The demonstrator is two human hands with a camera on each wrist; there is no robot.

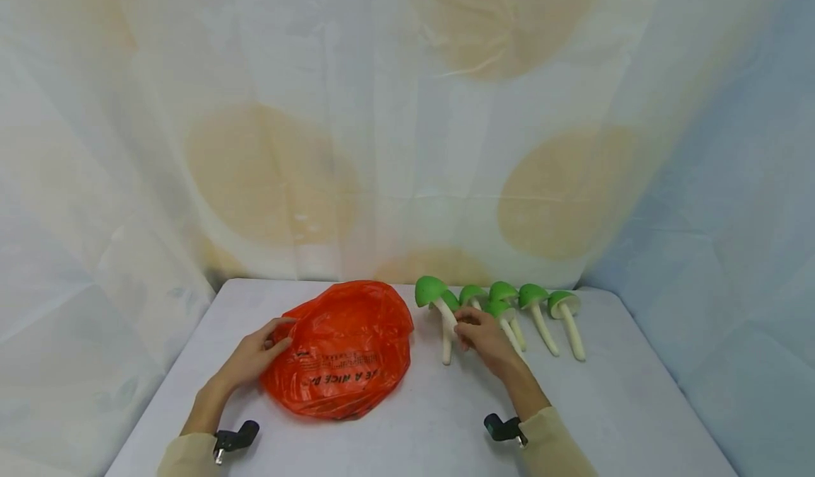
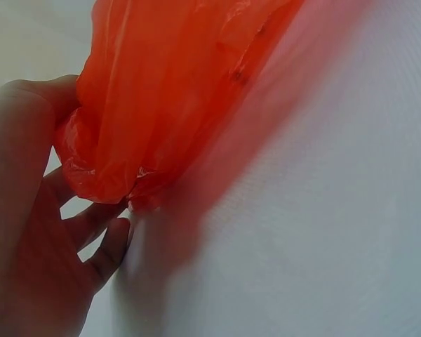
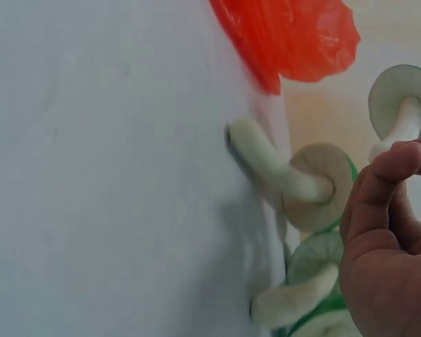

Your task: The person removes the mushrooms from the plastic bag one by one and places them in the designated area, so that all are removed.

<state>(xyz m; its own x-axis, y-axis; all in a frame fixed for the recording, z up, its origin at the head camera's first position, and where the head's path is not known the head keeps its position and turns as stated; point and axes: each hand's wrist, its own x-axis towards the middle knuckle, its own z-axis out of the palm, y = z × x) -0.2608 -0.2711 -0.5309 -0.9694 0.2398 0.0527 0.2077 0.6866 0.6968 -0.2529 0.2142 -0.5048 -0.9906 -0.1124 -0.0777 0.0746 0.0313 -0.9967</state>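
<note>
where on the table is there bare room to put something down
Bare table lies right of the green mushrooms and in front, between the two wrists. Crowded: the back middle, where the orange bag under the left hand nearly meets the mushrooms by the right hand.

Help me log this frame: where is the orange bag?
In the head view, the orange bag lies left of centre on the table, held by the left hand, with the green mushrooms to its right.

Flat white matte table (image 1: 414, 427), rounded far corners. Behind and on both sides hangs a thin pale translucent curtain with large faded orange circles (image 1: 274, 173), creased, bluish toward the right. Light diffuse, even; shadows soft.
</note>
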